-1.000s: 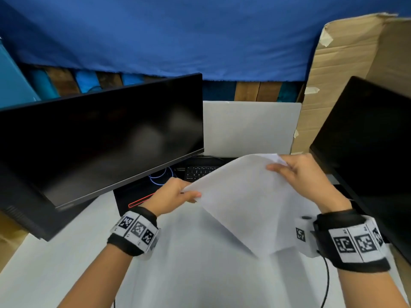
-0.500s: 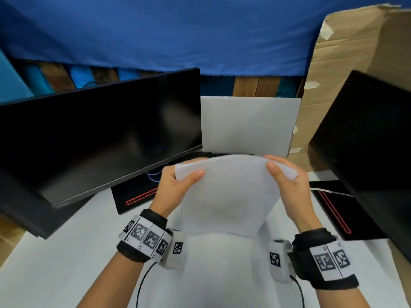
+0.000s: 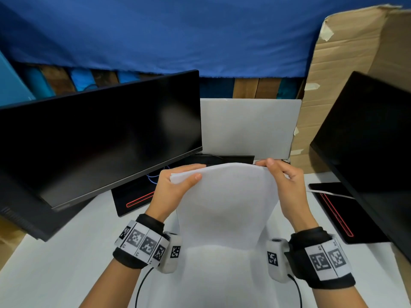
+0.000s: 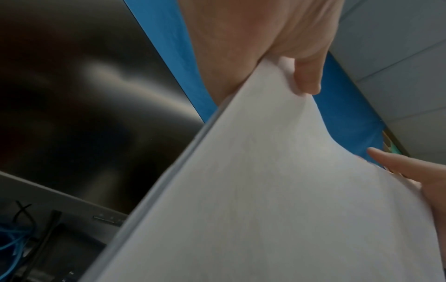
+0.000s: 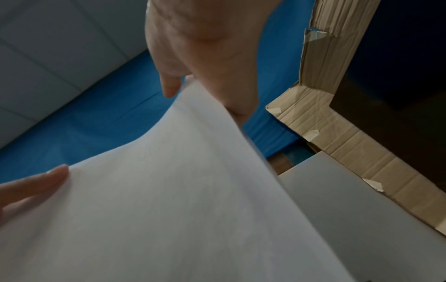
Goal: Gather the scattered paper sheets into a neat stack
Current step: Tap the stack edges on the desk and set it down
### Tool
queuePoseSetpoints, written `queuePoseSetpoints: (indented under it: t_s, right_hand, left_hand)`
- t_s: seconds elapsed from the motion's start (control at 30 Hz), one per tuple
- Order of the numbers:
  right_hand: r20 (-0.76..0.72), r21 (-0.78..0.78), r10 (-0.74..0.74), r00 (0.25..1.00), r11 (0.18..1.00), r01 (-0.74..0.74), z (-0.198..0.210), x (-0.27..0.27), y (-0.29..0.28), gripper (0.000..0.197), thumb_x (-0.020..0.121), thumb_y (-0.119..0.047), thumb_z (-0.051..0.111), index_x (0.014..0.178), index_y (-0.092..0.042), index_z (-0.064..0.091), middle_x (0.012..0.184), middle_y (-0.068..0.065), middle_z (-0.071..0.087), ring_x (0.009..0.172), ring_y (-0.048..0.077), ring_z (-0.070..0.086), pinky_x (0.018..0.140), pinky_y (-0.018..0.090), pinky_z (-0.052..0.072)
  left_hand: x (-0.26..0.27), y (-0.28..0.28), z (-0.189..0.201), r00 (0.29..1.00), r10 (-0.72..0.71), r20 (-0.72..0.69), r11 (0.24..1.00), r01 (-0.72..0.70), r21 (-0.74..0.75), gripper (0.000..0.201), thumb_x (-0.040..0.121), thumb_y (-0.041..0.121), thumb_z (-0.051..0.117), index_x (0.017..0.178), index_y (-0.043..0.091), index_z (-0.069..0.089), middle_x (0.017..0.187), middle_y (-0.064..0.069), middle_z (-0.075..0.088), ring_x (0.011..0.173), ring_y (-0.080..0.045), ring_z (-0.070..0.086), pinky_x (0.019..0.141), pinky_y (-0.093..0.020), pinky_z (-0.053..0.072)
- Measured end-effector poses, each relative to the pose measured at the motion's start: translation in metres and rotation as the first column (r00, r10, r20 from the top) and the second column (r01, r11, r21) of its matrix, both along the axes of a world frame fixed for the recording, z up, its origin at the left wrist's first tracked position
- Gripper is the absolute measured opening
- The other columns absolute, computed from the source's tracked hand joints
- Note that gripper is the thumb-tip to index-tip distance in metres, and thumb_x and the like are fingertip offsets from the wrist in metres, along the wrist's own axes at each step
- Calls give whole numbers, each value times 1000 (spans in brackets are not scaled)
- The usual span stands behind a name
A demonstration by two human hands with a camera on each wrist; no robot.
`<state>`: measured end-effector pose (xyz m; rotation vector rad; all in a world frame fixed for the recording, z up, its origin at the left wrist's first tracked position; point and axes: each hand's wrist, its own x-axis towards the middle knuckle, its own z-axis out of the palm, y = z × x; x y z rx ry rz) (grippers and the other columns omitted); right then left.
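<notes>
A bundle of white paper sheets stands nearly upright over the white table, bowed outward toward me. My left hand pinches its top left corner, thumb in front and fingers behind. My right hand grips the top right corner the same way. Along the left side of the sheets, several edges show slightly staggered under my left hand. My right hand holds the sheets at their upper edge. The lower edge is near the table; contact cannot be told.
A dark monitor stands on the left and another on the right, each on a black base with a red line. A white board and cardboard stand at the back. A keyboard edge lies behind the sheets.
The sheets went from a slanted diamond to hanging square and upright. My left hand moved from touching a corner to pinching the top left; both hands drew closer to me.
</notes>
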<state>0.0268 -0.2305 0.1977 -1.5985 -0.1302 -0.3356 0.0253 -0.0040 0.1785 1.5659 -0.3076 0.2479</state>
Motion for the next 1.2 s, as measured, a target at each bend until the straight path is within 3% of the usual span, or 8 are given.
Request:
queuePoseSetpoints:
  t_s: [0.2, 0.37, 0.57, 0.7, 0.8, 0.97, 1.07, 1.2]
  right_hand:
    - [-17, -20, -41, 999, 999, 40, -2, 7, 5, 20, 85, -9, 56, 73, -18, 69, 63, -18, 69, 66, -7, 62, 59, 5, 46]
    - [-22, -27, -28, 999, 999, 27, 1, 10, 5, 14, 83, -3, 56, 82, -8, 69, 77, -3, 67, 65, -11, 60, 58, 2, 43]
    - [-77, 25, 1, 997, 1000, 1, -2, 10, 1, 8, 82, -10, 61, 83, -11, 69, 82, -4, 68, 68, -9, 61, 61, 3, 46]
    - [-219, 71, 74, 973, 996, -60, -26, 4, -6, 17, 76, -7, 68, 90, -16, 67, 87, -4, 69, 75, 2, 67, 64, 13, 53]
    - [-336, 66, 97, 937, 995, -79, -53, -4, -3, 28, 71, -3, 72, 85, -26, 62, 93, -2, 68, 89, 16, 65, 81, 31, 53]
    - [-258, 66, 73, 963, 996, -58, -53, -9, -7, 35, 69, 3, 71, 81, -28, 62, 86, -9, 67, 76, 1, 66, 72, 21, 54]
    - [-204, 73, 100, 974, 994, -87, -48, -11, -13, 37, 69, 7, 70, 81, -28, 63, 74, -14, 72, 72, -5, 67, 65, 11, 53]
    - [-196, 49, 118, 973, 993, -110, -54, -14, -13, 39, 69, 7, 70, 83, -28, 63, 74, -18, 74, 75, -4, 67, 66, 11, 53]
  left_hand:
    - [2, -2, 2, 999, 53, 8, 999, -53, -10, 35, 75, 46, 47, 83, 23, 72, 78, 15, 75, 77, -6, 68, 67, -15, 52]
    - [6, -5, 4, 990, 133, -37, 991, -134, -26, 31, 78, 25, 44, 76, 21, 74, 72, 12, 75, 74, -7, 67, 64, -15, 50]
    - [4, -2, 2, 999, 44, -3, 999, -44, 6, 29, 68, 45, 52, 87, 32, 70, 89, 23, 73, 93, -2, 64, 80, -13, 49]
    - [3, 5, -27, 987, -29, -160, 998, 20, -52, 28, 63, 27, 69, 91, 28, 66, 84, 20, 75, 84, -1, 68, 69, -14, 53]
    - [-2, 2, -56, 959, 13, -284, 999, -25, -39, 31, 65, 20, 73, 92, 32, 63, 84, 17, 74, 84, 1, 68, 74, -19, 53]
    - [-8, -1, -55, 967, 14, -253, 997, -31, -66, 37, 74, -2, 67, 93, 30, 60, 90, 11, 69, 82, 2, 67, 72, -15, 54]
    - [-12, 3, -46, 982, -30, -184, 996, 14, -87, 36, 62, 16, 78, 92, 31, 64, 86, 17, 75, 86, 1, 67, 74, -15, 54]
    - [-15, 4, -44, 981, -51, -186, 993, 30, -116, 54, 42, 52, 83, 90, 34, 66, 89, 19, 75, 89, -2, 68, 74, -15, 54]
